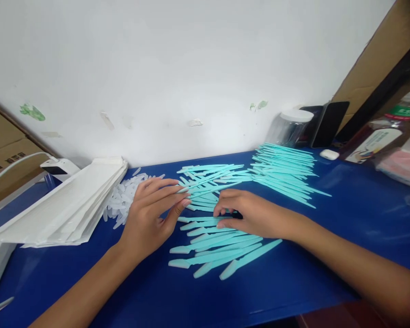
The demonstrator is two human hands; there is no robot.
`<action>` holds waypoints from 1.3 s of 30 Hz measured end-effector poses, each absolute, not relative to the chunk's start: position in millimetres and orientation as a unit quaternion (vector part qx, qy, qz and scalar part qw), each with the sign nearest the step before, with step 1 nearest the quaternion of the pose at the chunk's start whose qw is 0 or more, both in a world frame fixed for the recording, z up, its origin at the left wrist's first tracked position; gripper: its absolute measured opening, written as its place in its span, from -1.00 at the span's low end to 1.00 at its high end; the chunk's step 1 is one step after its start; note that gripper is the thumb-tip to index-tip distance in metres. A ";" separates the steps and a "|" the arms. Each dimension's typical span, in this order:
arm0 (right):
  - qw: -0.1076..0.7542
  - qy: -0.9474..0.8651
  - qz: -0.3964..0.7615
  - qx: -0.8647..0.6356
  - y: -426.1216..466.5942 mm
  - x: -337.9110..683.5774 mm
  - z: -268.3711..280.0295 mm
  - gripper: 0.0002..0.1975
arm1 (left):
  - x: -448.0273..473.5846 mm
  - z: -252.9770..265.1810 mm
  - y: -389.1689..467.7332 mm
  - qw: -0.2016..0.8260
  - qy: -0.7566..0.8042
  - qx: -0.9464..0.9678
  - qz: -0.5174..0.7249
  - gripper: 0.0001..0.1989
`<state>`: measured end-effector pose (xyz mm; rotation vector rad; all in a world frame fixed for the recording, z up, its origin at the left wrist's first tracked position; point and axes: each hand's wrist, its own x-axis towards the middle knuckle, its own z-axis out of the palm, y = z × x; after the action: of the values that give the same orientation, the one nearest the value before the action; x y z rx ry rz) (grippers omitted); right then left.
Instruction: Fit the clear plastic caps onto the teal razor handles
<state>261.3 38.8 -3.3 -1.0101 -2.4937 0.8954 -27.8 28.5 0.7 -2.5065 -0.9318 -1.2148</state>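
Note:
My left hand [152, 212] is closed, with its thumb and fingertips together on a teal eyebrow razor [208, 176] whose handle points right. My right hand [246, 212] is curled low over the near row of teal razors [222, 248]. Its thumb and forefinger close around the handle of the uppermost razor [198, 219] in that row. Beyond both hands lies a loose heap of teal razors [205, 202]. Small translucent white blade caps [123, 200] are piled to the left, partly hidden behind my left hand.
A denser stack of teal razors [283, 171] lies at the back right. Behind it stand a lidded clear jar [292, 127] and a dark phone [330, 123]. White padded envelopes [64, 205] lie left on the blue table [150, 291]. A bottle [379, 132] stands far right.

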 end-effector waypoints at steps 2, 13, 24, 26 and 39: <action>0.145 -0.867 0.308 -0.365 37.1 258.2 -5.5 -0.81 | -26.0 0.2 28.0 0.100 -0.311 -0.851 -0.411 -0.86; 0.193 -0.843 0.246 -0.437 52.8 285.3 7.9 -0.77 | -25.9 2.9 26.6 0.082 -0.302 -0.854 -0.416 -0.83; 0.293 -0.810 0.260 -0.437 56.7 299.3 29.3 -0.80 | -17.9 6.1 13.5 0.032 -0.241 -0.895 -0.373 -0.83; 0.292 -0.807 0.286 -0.426 52.9 292.6 28.5 -0.79 | -17.3 5.1 13.0 0.037 -0.240 -0.900 -0.363 -0.82; 0.332 -0.783 0.349 -0.393 45.5 277.0 18.7 -0.75 | -15.5 0.8 8.0 0.010 -0.209 -0.913 -0.351 -0.79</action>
<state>277.0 45.5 18.7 -1.0270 -2.0462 0.9108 -15.5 8.0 0.8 -2.8490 -0.6529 -1.0947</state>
